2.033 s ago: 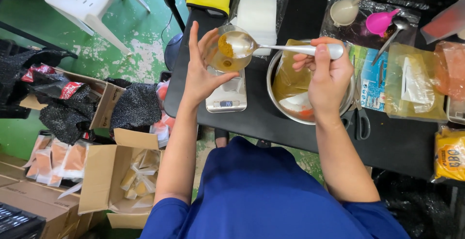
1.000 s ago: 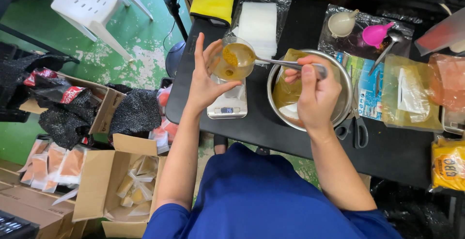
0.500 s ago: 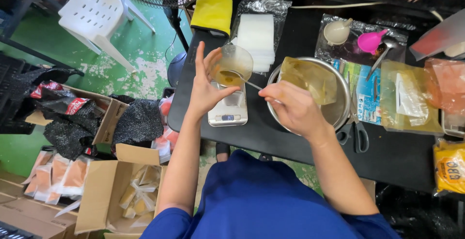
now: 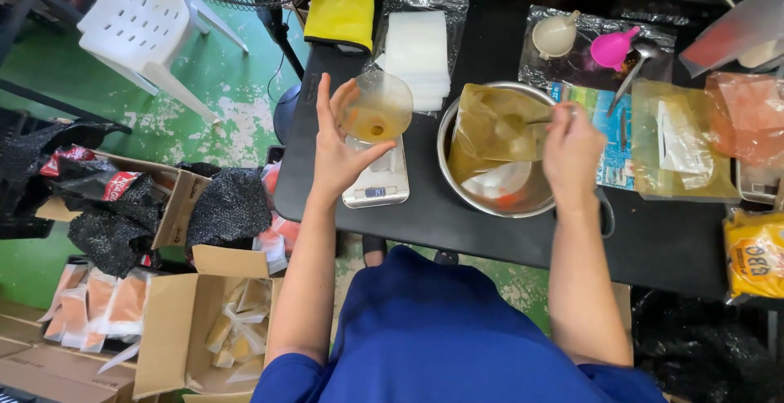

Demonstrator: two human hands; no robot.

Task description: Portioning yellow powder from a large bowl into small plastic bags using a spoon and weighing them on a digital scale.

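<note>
Worn green floor point(image 4: 237, 84), white plastic chair point(image 4: 151, 23), black table point(image 4: 653, 240)

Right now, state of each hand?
Left hand: closed on a clear cup above the scale.
Right hand: closed on a spoon in the bowl.

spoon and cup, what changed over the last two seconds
The right hand carried the spoon away from the clear cup, to the person's right, and now dips it into the bag of amber liquid in the metal bowl. It kept its grip on the spoon. The left hand still holds the cup over the small scale; the cup now has liquid in it.
</note>
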